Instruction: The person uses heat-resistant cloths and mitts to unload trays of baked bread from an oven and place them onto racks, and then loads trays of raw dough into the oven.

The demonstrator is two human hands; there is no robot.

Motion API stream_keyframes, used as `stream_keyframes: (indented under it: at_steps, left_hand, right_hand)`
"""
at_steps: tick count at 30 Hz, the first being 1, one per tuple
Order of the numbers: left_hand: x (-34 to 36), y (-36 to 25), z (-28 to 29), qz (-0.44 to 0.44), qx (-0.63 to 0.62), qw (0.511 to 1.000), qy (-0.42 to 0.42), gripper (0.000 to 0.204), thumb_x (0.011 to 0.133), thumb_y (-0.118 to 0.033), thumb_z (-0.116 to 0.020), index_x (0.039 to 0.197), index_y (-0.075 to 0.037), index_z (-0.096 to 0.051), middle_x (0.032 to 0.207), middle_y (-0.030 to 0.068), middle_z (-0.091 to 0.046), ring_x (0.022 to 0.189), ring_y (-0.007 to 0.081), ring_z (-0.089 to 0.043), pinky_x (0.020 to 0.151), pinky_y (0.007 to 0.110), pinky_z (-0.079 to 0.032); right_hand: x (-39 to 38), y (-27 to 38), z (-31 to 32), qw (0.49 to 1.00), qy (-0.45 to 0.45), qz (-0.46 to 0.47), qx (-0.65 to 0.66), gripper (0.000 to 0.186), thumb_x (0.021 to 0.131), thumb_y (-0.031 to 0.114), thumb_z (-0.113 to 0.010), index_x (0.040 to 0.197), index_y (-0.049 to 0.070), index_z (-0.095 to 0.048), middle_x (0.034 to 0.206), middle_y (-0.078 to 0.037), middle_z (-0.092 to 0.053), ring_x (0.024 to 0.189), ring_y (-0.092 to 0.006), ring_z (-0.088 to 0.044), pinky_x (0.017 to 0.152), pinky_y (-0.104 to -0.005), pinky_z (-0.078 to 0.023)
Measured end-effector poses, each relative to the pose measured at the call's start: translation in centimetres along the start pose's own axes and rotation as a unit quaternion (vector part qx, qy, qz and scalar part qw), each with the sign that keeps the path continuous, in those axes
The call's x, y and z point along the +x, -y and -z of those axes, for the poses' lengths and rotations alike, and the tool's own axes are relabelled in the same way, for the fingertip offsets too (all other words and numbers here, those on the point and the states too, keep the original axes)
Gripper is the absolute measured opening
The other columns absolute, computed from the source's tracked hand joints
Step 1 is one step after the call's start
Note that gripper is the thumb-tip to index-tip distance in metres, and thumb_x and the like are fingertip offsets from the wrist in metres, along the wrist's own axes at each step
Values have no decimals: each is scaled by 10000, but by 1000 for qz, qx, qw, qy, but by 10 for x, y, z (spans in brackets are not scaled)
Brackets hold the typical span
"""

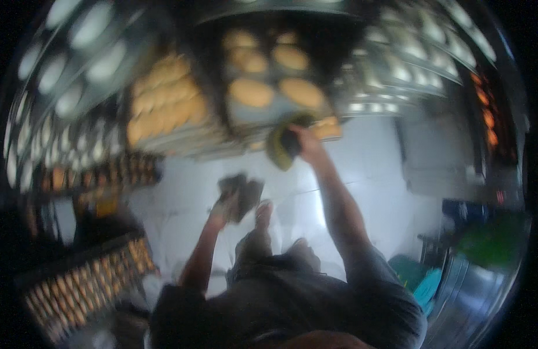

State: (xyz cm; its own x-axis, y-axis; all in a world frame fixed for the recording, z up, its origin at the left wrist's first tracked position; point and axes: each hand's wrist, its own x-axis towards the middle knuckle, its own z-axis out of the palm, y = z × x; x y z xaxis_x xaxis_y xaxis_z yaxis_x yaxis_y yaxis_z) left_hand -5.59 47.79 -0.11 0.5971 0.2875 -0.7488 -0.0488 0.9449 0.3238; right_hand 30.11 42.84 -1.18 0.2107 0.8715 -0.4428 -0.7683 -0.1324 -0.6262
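Observation:
My right hand (306, 142) reaches forward and grips a folded olive-green and dark cloth (279, 145), its edge by the front of a tray. On that grey tray (251, 114) lie several round golden buns (251, 93). Lower and to the left, my left hand (221, 213) is closed around a dark cloth (242, 195), held over the pale floor and clear of the trays. Motion blurs both cloths, so their exact shape cannot be made out.
More browned buns fill a tray stack (164, 110) at the front left. Racks of pale dough pieces (106, 61) rise at the far left and right. A tray of small browned pieces (94, 285) lies lower left. Metal and green items (420, 276) stand lower right, above the tiled floor (362, 157).

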Motion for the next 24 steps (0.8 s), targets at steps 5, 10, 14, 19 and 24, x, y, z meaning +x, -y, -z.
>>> stream_keyframes:
  at_steps: [5, 10, 14, 19, 24]
  left_hand:
    - [-16, 69, -11, 120, 32, 991, 57, 440, 921, -222, -473, 1318, -40, -430, 1280, 88, -513, 1135, 224, -515, 973, 349, -415]
    - [25, 111, -105, 224, 137, 955, 139, 447, 895, -249, -526, 1285, -41, -458, 1232, 81, -538, 1090, 231, -539, 934, 358, -439]
    - [72, 145, -197, 245, 209, 929, 183, 455, 874, -270, -569, 1258, -43, -480, 1192, 75, -559, 1054, 236, -557, 903, 366, -458]
    - [129, 203, -312, 267, 273, 899, 214, 467, 848, -296, -622, 1224, -44, -508, 1144, 68, -584, 1009, 242, -580, 864, 375, -482]
    - [160, 269, -422, 286, 330, 866, 244, 482, 822, -323, -675, 1191, -46, -535, 1095, 61, -609, 964, 249, -604, 825, 384, -506]
  right_hand:
    - [-85, 21, -59, 981, -90, 90, -145, 362, 899, 216, -606, 1156, -30, -539, 1112, -109, -599, 1028, -188, -547, 909, -338, -440]
    - [-263, 32, 5, 944, -287, 83, -140, 473, 871, 200, -635, 1257, -28, -483, 1164, -128, -581, 1078, -220, -540, 947, -354, -422]
    - [-371, 25, 114, 845, -499, 154, -118, 394, 863, 216, -654, 1156, -34, -570, 1078, -136, -634, 994, -219, -593, 860, -348, -464]
    - [-480, 70, 241, 725, -641, 189, -165, 417, 842, 249, -663, 1142, -31, -589, 1036, -149, -657, 936, -242, -623, 806, -371, -485]
    - [-606, 244, 290, 565, -686, 110, -445, 376, 776, 125, -583, 1126, -13, -578, 1015, -245, -637, 957, -382, -614, 838, -422, -473]
